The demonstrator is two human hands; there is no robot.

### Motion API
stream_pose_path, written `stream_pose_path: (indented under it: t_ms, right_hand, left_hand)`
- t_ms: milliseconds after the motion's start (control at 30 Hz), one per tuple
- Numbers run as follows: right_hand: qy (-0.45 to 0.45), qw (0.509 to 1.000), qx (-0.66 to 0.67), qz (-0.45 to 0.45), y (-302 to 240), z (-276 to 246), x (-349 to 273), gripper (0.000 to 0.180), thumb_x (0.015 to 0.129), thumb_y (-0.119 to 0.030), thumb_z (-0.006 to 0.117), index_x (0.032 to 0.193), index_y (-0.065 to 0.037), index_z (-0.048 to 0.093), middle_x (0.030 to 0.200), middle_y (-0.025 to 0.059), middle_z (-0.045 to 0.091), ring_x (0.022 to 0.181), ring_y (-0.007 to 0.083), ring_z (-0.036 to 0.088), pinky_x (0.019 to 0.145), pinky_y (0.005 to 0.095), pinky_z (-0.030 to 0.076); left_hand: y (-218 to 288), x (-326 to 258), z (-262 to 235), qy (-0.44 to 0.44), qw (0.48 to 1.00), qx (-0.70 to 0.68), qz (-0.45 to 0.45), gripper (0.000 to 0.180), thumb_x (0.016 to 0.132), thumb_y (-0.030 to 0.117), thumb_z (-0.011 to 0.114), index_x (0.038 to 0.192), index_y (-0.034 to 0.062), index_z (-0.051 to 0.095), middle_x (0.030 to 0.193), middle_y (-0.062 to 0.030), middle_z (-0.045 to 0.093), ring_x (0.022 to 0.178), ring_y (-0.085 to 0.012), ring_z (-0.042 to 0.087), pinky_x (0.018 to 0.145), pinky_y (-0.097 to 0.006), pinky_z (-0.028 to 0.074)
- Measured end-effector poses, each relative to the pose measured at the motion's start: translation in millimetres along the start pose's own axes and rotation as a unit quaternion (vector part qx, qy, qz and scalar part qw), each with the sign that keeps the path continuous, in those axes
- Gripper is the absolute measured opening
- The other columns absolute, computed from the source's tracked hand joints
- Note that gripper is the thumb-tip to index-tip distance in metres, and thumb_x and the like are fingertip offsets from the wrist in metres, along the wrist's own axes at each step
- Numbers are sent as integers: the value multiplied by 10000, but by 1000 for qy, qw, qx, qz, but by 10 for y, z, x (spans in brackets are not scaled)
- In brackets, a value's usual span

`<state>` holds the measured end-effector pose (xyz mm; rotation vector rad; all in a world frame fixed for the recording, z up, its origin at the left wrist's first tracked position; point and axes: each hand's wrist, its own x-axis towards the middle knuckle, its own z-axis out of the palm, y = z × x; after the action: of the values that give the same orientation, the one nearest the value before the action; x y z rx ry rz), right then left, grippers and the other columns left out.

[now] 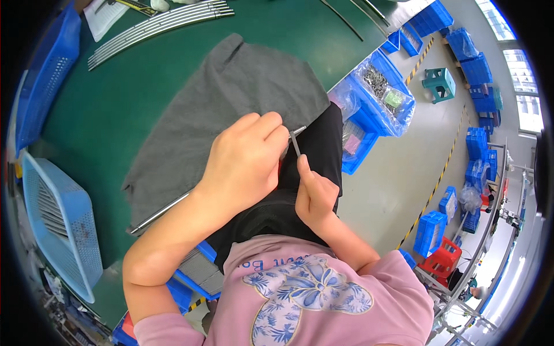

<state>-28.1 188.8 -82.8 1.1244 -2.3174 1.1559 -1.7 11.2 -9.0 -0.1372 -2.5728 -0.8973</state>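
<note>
Thin rod (301,129) at my left hand's 2 o'clock, flat strip (296,145) meeting it

My left hand (247,157) is closed in a fist around the rod, just short of its tip, so it is the nearer hand. The rod's long axis seems to run from 2 o'clock back to 8 o'clock, beneath my forearm and over the grey cloth (231,104) (my wrist hides the middle). From my right hand (316,195), the tip lies toward 11 o'clock. That hand is curled, thumb up, pinching the strip, which slants from 11 to 5 o'clock; whether it actually touches the rod, I cannot tell.
</note>
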Motion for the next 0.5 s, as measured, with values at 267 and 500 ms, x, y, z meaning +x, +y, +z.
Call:
stream_pose_path:
  t_ms: [267,500]
  right_hand:
    - [8,1000,9,15,-11,32,-9,534,680,76,565,1199,-24,643,585,61,438,429,212,432,424,313,364]
    - [49,999,19,-15,-32,167,169,500,667,86,566,1152,7,659,589,60,478,431,202,451,429,298,378]
  left_hand:
    - [-32,27,2,25,1000,0,8,166,642,-67,679,719,9,553,720,-90,515,642,-281,533,556,-375,441]
    - [-38,10,-10,23,1000,-4,10,163,640,-68,680,716,9,558,722,-90,522,639,-286,535,553,-373,440]
